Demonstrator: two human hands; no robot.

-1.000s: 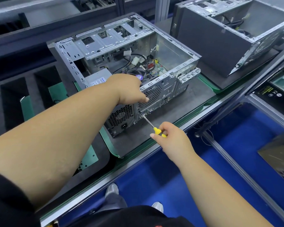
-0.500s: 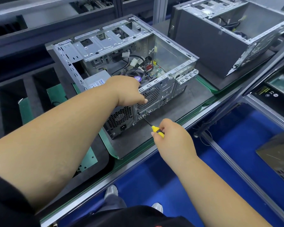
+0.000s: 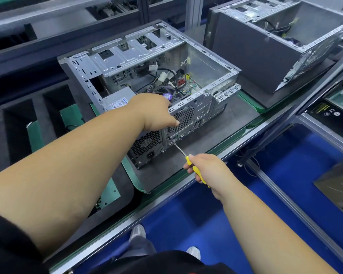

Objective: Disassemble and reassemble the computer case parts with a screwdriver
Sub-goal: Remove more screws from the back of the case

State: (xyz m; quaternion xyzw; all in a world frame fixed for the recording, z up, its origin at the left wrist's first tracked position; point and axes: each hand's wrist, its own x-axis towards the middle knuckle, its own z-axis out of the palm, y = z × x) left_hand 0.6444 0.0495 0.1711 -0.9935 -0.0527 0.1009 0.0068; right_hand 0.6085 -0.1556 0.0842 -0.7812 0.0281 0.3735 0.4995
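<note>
Screwdriver (image 3: 194,167) in the right hand (image 3: 207,171), fingers wrapped round its smooth yellow handle, thin steel shaft running up and away from the grip to the back panel of the computer case (image 3: 188,56). The tip meets the panel just below the round fan grille (image 3: 183,117), a mesh of small punched holes. Left hand (image 3: 156,113) sits above and beyond that grip, resting on the case's top rear edge, thumb down against the grille; the fingers are hidden over the edge, so whether they curl round the rim cannot be told. The case is open on top, bare grey sheet metal with stamped slots, cables and a green circuit board inside. It lies on a dark flat mat (image 3: 236,119) with a green border, right in front of the grip. Left of the shaft, a power supply (image 3: 145,144) shows its perforated face and socket. Far right of the grip, a second case (image 3: 265,56) with dark matte sides.
</note>
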